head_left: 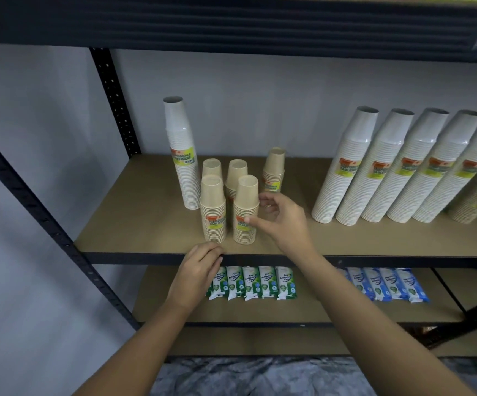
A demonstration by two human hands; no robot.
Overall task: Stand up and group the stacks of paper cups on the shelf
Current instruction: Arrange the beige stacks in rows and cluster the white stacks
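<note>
At centre frame, short tan paper-cup stacks (213, 212) stand grouped on the brown shelf (134, 224); our right grip (280, 221), released, touches the front one, left grip (200, 270) clenched at the lip. Next, we judge, the tall white cup stack (183, 172) joins its right-hand row (380, 181).

LABELS | your 11 o'clock: tall white cup stack (180, 130), yellow label (185, 160) reads "DISPOSABLE TABLEWARE" | dead ahead of you: front brown cup stack (213, 201), same wording | your 3 o'clock: white stacks (403, 195), labels too blurred to read | your 6 o'clock: green packs (252, 282), "Pine Antibacterial Wipes" | your 5 o'clock: blue packs (386, 284), print unreadable
</note>
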